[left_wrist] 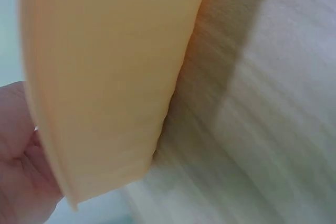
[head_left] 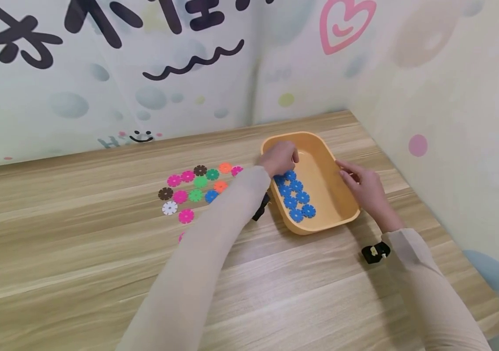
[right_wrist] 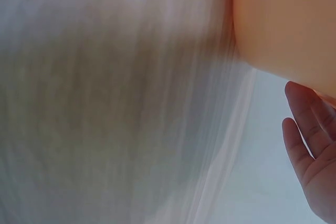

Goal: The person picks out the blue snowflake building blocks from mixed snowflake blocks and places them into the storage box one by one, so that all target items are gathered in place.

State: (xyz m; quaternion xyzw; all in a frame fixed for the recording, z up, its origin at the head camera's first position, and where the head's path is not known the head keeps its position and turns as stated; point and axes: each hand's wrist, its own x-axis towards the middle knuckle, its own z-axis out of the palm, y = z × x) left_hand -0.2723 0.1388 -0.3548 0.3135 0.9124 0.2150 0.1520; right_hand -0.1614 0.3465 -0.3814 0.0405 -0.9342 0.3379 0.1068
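Note:
Inside the orange-yellow plastic tray (head_left: 329, 195), several blue snowflake discs (head_left: 296, 185) lie flat in two rows along its left side. My left hand (head_left: 279, 157) reaches over the tray's left rim with bent fingers, just above the far end of those rows. Its fingertips are hidden, and the tray wall (left_wrist: 110, 82) blocks them in the left wrist view. At the opposite side, my right hand (head_left: 367, 190) grips the right rim, thumb on the inside. Some right fingers (right_wrist: 315, 140) show beneath the tray's outer wall in the right wrist view.
Left of the tray, loose snowflake discs in pink (head_left: 180, 196), green (head_left: 196, 195), brown (head_left: 165, 193), orange (head_left: 225, 167) and white (head_left: 169, 208) lie on the wooden table (head_left: 78, 234). My left sleeve (head_left: 214, 253) covers part of that area. Printed walls (head_left: 442, 97) border the table behind and at right.

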